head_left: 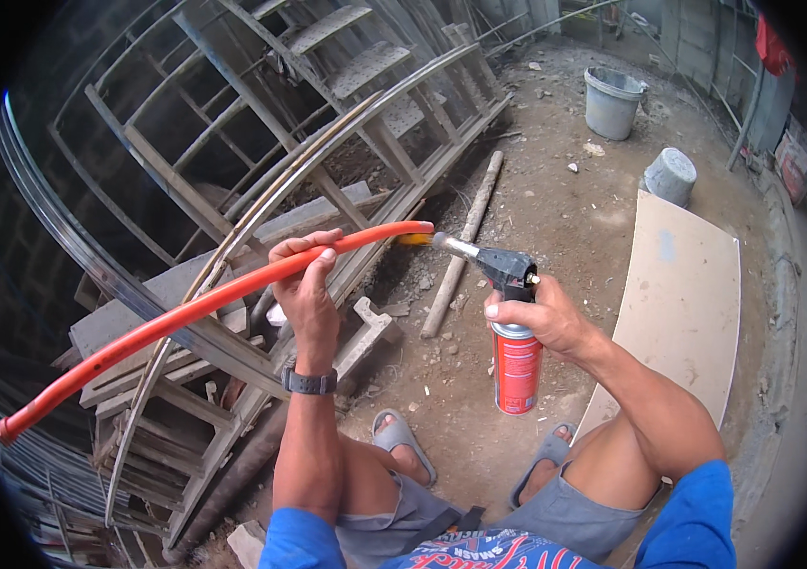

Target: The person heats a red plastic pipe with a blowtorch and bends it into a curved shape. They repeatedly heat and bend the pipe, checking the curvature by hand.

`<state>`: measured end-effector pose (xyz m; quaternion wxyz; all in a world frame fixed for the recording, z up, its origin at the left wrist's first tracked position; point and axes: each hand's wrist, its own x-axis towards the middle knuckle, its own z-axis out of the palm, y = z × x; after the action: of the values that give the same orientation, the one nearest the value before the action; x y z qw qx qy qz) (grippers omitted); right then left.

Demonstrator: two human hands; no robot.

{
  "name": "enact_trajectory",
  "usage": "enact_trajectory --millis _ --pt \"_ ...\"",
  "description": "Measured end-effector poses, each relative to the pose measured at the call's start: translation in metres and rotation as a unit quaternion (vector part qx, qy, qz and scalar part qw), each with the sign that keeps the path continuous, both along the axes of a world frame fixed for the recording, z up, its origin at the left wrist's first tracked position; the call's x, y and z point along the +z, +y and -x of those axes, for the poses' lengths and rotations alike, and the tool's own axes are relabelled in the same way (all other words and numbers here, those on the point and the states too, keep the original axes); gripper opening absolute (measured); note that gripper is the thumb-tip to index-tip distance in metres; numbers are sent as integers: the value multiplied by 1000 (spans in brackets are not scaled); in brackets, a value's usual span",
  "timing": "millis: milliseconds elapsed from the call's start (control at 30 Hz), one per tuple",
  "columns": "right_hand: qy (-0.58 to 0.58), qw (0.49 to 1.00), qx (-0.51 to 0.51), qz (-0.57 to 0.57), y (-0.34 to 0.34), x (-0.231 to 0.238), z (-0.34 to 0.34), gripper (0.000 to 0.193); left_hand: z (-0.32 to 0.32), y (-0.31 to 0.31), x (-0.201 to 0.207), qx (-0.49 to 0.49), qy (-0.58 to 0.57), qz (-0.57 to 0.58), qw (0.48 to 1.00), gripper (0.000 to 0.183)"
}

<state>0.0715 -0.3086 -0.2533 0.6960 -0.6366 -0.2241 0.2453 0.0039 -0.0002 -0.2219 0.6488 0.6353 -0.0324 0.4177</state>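
Observation:
A long orange plastic pipe (204, 305) slants across the view, its near-left end low and its right end raised. My left hand (306, 270) is closed around it, nearer the right end, thumb on top. In my right hand (546, 318) is a gas torch (508, 266) with a black head, a metal nozzle and a red canister (518, 370) below. The nozzle points left at the pipe's right end, close to it. A small yellow-orange glow shows there, just under the pipe. My right fingers wrap the torch's neck, partly hidden behind it.
Metal frames and ladders (223, 123) lean at the left, above stacked boards and bundled rods. A wooden pole (465, 247) lies on the dirt ahead. At the right are a pale sheet (678, 294), an overturned bucket (671, 176) and an upright bucket (612, 106). My sandalled feet flank bare ground.

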Motion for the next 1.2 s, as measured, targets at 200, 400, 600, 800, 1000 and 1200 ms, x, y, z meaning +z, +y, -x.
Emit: enact_trajectory --millis 200,400,600,800,1000,1200 --pt "126 988 -3 -87 16 -4 2 32 0 9 -5 -15 -22 4 1000 31" --pt "150 986 9 -78 20 5 2 32 4 5 1 -81 -30 25 996 33" --pt "132 984 38 -113 21 7 5 27 13 27 -2 -125 -17 29 992 37" --pt "184 979 -34 -77 13 -3 -9 25 16 29 2 -150 -29 42 987 37" --pt "155 982 21 -110 13 8 2 25 17 39 3 -152 -36 43 987 38" --pt "189 972 41 -130 11 16 7 28 21 41 2 -142 -33 37 989 39"
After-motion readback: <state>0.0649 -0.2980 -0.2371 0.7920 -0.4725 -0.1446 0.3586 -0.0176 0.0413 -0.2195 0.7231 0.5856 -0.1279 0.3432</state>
